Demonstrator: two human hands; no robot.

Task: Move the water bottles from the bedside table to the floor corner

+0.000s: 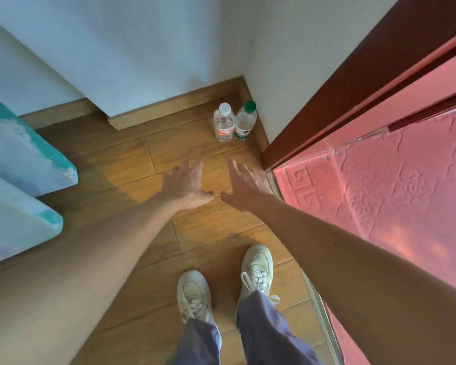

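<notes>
Reaching down with both hands empty, left hand (188, 184) and right hand (244, 187) fingers spread, two bottles (234, 122) upright in corner

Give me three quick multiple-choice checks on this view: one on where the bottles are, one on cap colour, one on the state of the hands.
1. Where do the two water bottles stand?
A. on the bed
B. on the wooden floor, in the wall corner
C. on the pink mat

2. What colour are their caps?
A. both white
B. both green
C. one white, one green

3. What state are the hands in?
A. both open, holding nothing
B. each gripping a bottle
C. only the right one gripping a bottle

Answers:
1 B: both stand upright, side by side, where the two skirting boards meet.
2 C: a white cap sits beside a green cap.
3 A: the left hand and the right hand have spread fingers, well clear of the bottles.
</notes>
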